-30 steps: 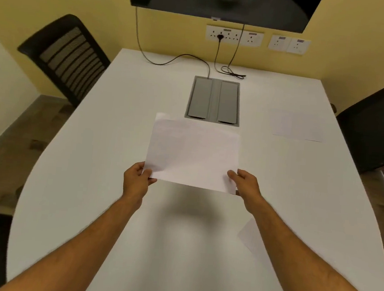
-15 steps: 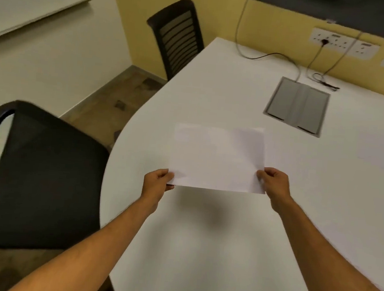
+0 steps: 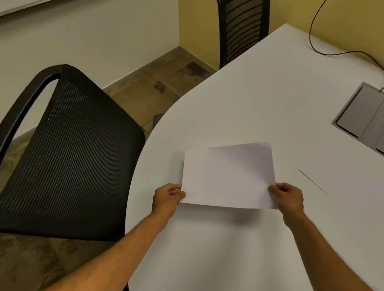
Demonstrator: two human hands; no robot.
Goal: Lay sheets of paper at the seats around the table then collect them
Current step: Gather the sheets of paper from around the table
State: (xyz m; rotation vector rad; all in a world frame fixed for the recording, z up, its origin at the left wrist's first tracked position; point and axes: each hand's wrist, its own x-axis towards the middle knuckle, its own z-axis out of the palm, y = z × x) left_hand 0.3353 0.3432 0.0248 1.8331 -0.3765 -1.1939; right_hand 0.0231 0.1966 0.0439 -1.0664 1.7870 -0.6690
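I hold white paper point(image 3: 228, 177) above the white table point(image 3: 222, 254), near its left curved edge. It looks like more than one sheet, the top one slightly offset. My left hand point(image 3: 167, 199) pinches the near left corner and my right hand point(image 3: 286, 199) pinches the near right corner. Another white sheet point(image 3: 350, 193) lies flat on the table to the right, its edge showing as a thin dark line.
A black mesh chair point(image 3: 68, 157) stands close at the table's left edge. A second black chair point(image 3: 242, 23) stands further along by the yellow wall. A grey cable box lid point(image 3: 376, 123) is set into the table, with black cables point(image 3: 350, 52) running to it.
My view has swung left, bringing the near black chair and the floor into sight. The paper, held in both hands, has travelled toward the table's left edge and tilted slightly.
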